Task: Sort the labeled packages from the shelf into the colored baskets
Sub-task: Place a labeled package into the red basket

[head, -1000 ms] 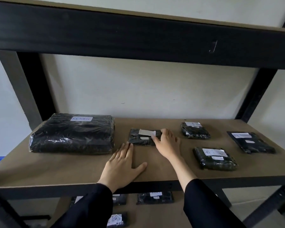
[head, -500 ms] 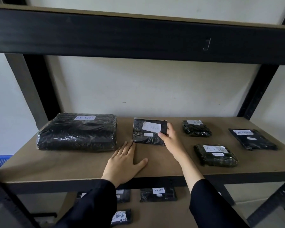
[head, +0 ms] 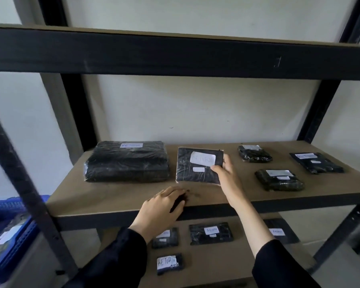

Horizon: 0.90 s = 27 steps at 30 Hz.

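My right hand grips the right edge of a flat black package with a white label reading RETURN, tilted up off the middle shelf board so its face points at me. My left hand rests at the shelf's front edge, fingers curled, holding nothing. A large black wrapped package labeled RETURN lies to the left. Three smaller labeled black packages lie to the right. A blue basket holding wrapped packages sits low at the far left.
The lower shelf carries several small labeled black packages, among them one under the front edge and one marked RETURN. A black upper shelf beam crosses overhead. A black upright post stands between me and the blue basket.
My right hand has tipped the flat package further upright, showing its label. My left hand slid back to the shelf edge and curled its fingers. The view shifted left, revealing the blue basket.
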Each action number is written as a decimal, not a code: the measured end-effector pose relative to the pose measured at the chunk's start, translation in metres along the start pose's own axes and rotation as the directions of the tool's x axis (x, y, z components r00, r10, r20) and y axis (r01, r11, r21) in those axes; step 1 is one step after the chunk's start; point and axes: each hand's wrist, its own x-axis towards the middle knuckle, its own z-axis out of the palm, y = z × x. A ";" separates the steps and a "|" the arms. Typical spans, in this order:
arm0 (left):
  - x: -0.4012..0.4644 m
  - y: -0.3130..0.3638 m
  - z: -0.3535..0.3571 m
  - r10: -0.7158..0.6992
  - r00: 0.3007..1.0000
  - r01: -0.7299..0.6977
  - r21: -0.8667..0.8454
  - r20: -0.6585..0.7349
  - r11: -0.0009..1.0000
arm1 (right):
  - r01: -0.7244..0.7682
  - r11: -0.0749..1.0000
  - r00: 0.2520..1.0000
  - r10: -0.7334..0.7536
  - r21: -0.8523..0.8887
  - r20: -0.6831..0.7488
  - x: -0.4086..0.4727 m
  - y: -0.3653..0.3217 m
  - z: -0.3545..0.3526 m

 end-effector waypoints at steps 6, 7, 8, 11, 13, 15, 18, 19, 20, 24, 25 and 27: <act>-0.089 -0.062 -0.042 0.086 0.988 -0.085 0.009 -0.132 0.996 | 0.055 0.984 0.998 -0.051 0.172 -0.028 -0.073 -0.038 0.080; -0.108 -0.077 -0.050 0.067 0.985 -0.067 0.007 -0.158 0.998 | 0.047 0.980 0.999 -0.047 0.194 -0.008 -0.087 -0.042 0.098; -0.126 -0.092 -0.058 0.036 0.984 -0.035 0.010 -0.177 0.999 | 0.040 0.977 0.999 -0.045 0.209 0.019 -0.100 -0.045 0.116; -0.181 -0.138 -0.081 -0.091 0.969 0.097 0.013 -0.228 0.995 | -0.005 0.969 0.995 -0.020 0.248 0.100 -0.138 -0.050 0.175; -0.220 -0.168 -0.092 -0.190 0.954 0.196 0.003 -0.231 0.981 | -0.060 0.962 0.986 0.017 0.266 0.163 -0.161 -0.046 0.214; -0.262 -0.198 -0.099 -0.290 0.935 0.296 0.000 -0.203 0.955 | -0.122 0.957 0.970 0.058 0.264 0.237 -0.183 -0.038 0.251; -0.319 -0.240 -0.103 -0.409 0.887 0.424 0.030 -0.213 0.905 | -0.172 0.964 0.936 0.096 0.202 0.338 -0.213 -0.026 0.307; -0.336 -0.252 -0.104 -0.439 0.870 0.459 0.041 -0.224 0.888 | -0.181 0.968 0.925 0.107 0.175 0.364 -0.222 -0.021 0.324; -0.352 -0.264 -0.105 -0.466 0.853 0.490 0.049 -0.235 0.871 | -0.197 0.969 0.911 0.125 0.149 0.394 -0.229 -0.016 0.340; -0.405 -0.310 -0.107 -0.575 0.771 0.608 0.049 -0.275 0.792 | -0.249 0.966 0.837 0.182 0.063 0.516 -0.250 0.006 0.402; -0.415 -0.321 -0.108 -0.609 0.742 0.643 0.040 -0.281 0.765 | -0.263 0.964 0.813 0.199 0.039 0.547 -0.255 0.009 0.417; -0.433 -0.341 -0.110 -0.657 0.697 0.693 0.036 -0.286 0.720 | -0.269 0.963 0.779 0.235 -0.028 0.581 -0.264 0.020 0.447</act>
